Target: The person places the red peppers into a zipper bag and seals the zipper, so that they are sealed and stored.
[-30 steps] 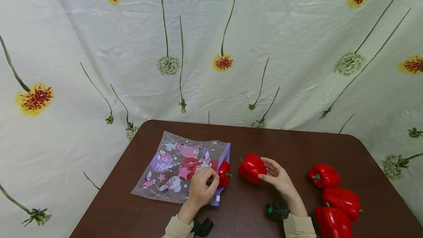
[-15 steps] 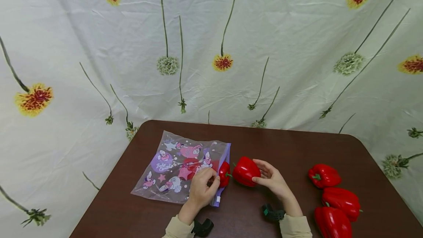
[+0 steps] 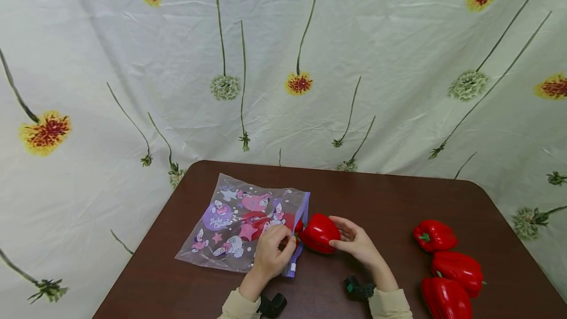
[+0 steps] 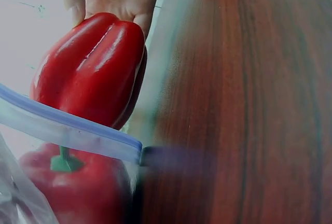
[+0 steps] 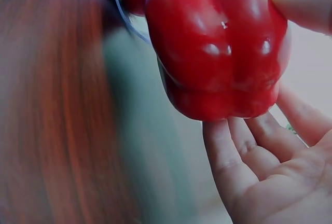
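A clear plastic zip bag (image 3: 201, 247) with pink and purple prints lies flat on the brown table, its purple zip edge (image 3: 305, 206) facing right. My left hand (image 3: 270, 255) pinches the bag's edge near the opening. In my right hand (image 3: 359, 246) is a shiny red bell pepper (image 3: 320, 233), held by thumb and fingers around its blunt end, with its stem end at the bag's mouth. Inside the bag, another red bell pepper (image 4: 88, 187) with a green stem shows through the left wrist view, close to the held one. The left hand partly covers it in the head view.
Three more red bell peppers lie at the table's right side: one behind (image 3: 435, 236), one in the middle (image 3: 460, 271) and one in front (image 3: 446, 299). A white floral cloth (image 3: 283, 122) hangs behind the table (image 3: 372, 191).
My right hand has moved left with the bell pepper, bringing it from beside the bag to its mouth. My left hand has stayed at the bag's edge.
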Available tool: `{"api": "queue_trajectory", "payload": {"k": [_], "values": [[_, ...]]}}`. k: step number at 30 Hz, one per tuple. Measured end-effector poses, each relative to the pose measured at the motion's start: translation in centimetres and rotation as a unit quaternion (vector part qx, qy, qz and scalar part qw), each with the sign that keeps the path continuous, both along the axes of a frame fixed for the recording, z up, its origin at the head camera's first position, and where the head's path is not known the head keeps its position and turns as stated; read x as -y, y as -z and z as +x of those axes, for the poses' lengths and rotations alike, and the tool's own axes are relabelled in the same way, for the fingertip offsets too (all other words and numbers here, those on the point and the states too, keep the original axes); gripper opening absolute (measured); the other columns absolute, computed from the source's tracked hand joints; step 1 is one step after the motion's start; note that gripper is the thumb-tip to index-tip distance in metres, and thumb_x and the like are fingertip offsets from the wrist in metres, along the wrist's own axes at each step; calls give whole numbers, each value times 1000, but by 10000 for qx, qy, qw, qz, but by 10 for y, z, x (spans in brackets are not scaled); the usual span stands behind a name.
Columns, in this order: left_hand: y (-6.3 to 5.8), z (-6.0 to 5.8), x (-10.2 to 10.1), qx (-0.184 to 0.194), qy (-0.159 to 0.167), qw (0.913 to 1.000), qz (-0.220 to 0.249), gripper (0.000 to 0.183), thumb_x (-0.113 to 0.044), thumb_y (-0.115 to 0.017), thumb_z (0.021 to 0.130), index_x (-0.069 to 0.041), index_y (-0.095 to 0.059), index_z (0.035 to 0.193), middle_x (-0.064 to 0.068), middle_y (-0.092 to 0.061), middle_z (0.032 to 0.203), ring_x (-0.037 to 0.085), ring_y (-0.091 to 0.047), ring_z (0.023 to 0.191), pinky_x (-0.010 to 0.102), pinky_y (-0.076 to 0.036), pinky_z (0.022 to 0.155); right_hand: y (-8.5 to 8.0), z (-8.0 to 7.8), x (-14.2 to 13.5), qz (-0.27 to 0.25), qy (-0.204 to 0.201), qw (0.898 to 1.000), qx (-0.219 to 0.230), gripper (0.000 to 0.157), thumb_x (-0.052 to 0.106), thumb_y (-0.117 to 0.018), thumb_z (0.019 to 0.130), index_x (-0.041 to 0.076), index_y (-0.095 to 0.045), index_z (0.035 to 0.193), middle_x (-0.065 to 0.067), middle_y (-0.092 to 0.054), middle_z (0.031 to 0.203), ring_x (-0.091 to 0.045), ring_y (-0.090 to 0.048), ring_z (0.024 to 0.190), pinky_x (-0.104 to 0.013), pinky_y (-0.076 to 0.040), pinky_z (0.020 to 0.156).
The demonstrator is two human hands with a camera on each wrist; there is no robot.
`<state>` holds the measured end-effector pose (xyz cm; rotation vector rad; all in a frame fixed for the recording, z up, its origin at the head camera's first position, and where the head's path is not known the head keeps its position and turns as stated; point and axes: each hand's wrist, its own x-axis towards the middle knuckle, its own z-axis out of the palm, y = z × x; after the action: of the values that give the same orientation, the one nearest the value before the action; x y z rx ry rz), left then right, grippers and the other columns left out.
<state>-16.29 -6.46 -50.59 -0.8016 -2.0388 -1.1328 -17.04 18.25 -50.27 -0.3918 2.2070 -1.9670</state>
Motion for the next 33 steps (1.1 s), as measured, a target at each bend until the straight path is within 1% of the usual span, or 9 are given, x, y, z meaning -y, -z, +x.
{"api": "queue_trajectory", "payload": {"k": [7,12,19,21,28,33], "values": [[1,-1,0,46,-8,10000,-11,14,-8,-59,78,-17,-52,70,-9,-45,62,4,-40,56,13,-34,53,0,1,7,-5,21,10000,25,60,10,-71,80,-2,-47,133,-24,-48,132,-35,-54,112,-24,-46,87],[0,-1,0,-1,25,10000,-6,14,-8,-59,77,-17,-51,70,-8,-44,62,4,-40,56,14,-33,53,0,2,11,19,-5,10000,-6,59,9,-71,80,-2,-47,133,-24,-49,132,-33,-55,111,-25,-46,87],[0,-1,0,-9,119,9999,0,14,-8,-58,77,-17,-50,70,-9,-43,62,3,-39,56,12,-32,52,-2,4,19,-9,-186,9998,-109,59,9,-70,81,-5,-46,133,-26,-48,131,-36,-54,111,-32,-46,90],[0,-1,-1,-15,123,9999,-3,14,-8,-58,77,-18,-50,69,-9,-43,62,3,-39,56,12,-32,52,-2,4,21,-43,-212,9997,-115,59,9,-70,81,-5,-46,133,-27,-48,131,-36,-55,111,-33,-46,91],[-2,0,-1,-19,162,9999,33,14,-7,-58,77,-17,-52,70,-8,-46,62,3,-41,57,12,-35,54,0,3,26,-85,-188,9998,-18,59,8,-70,81,-3,-47,133,-24,-50,131,-32,-56,111,-29,-46,90],[-2,0,-1,2,216,9998,47,13,-7,-58,77,-17,-53,70,-7,-47,61,3,-42,56,12,-37,54,1,3,31,-35,-241,9996,-141,58,9,-70,81,-2,-46,133,-23,-50,130,-34,-56,111,-33,-46,91]]}}
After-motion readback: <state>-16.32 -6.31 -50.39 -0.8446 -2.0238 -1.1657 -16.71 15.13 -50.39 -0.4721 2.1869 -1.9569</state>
